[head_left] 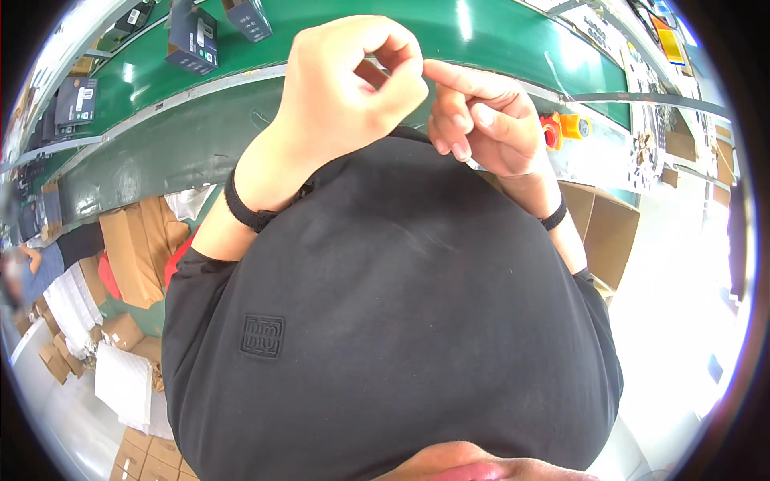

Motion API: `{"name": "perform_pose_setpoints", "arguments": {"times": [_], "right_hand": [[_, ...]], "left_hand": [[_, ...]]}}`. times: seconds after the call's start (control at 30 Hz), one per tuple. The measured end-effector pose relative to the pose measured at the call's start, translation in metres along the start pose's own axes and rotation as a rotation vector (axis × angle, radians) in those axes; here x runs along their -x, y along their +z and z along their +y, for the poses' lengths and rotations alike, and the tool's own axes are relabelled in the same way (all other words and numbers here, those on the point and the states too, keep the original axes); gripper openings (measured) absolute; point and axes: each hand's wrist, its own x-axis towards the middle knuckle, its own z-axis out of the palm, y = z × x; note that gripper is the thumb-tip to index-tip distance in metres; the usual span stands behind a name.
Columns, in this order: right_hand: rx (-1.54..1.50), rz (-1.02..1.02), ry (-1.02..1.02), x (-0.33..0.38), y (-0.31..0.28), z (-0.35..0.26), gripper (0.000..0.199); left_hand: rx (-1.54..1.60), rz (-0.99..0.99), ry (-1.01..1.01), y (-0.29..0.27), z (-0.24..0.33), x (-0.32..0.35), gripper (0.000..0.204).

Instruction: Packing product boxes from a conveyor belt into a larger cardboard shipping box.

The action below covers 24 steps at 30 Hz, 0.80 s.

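Observation:
My left hand [341, 80] is raised in front of my chest, its fingers curled round into a loose fist. The gap between its thumb and index finger shows nothing held. Close on its right is my right hand [493, 120], its index finger stretched out so that the tip meets the curled fingers of the left. The other fingers of the right hand are half bent and apart, and I see no object in them. Each wrist wears a black band [245, 204]. Behind both hands runs a green conveyor belt [481, 40] along a metal-edged bench.
Dark printed boxes [192, 38] stand on the belt at the far left. An orange and yellow tape dispenser [565, 128] lies on the right, above an open carton [601, 232]. Brown cartons [148, 457] fill the lower left. Another person [36, 272] is at the far left edge.

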Motion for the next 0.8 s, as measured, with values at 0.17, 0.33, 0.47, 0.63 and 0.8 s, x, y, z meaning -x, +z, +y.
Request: {"name": "perform_pose_setpoints", "arguments": {"times": [0.17,0.33,0.47,0.63,0.8], "right_hand": [[-0.11,-0.094,-0.053,-0.02,0.017,0.011,0.068],[-0.29,-0.102,-0.127,-0.023,0.019,0.03,0.074],[-0.331,-0.128,-0.146,-0.026,0.025,0.044,0.074],[-0.294,-0.095,-0.121,-0.029,0.031,0.054,0.075],[-0.282,-0.047,-0.149,-0.038,0.047,0.054,0.07]], "left_hand": [[0.756,-0.085,-0.526,-0.003,-0.012,0.01,0.011],[0.952,-0.184,-0.568,-0.024,-0.029,0.023,0.035],[0.694,-0.041,-0.383,-0.025,-0.028,0.034,0.019],[0.15,-0.011,0.098,-0.041,-0.028,0.027,0.017],[0.991,0.002,-0.581,-0.053,-0.036,0.032,0.024]]}}
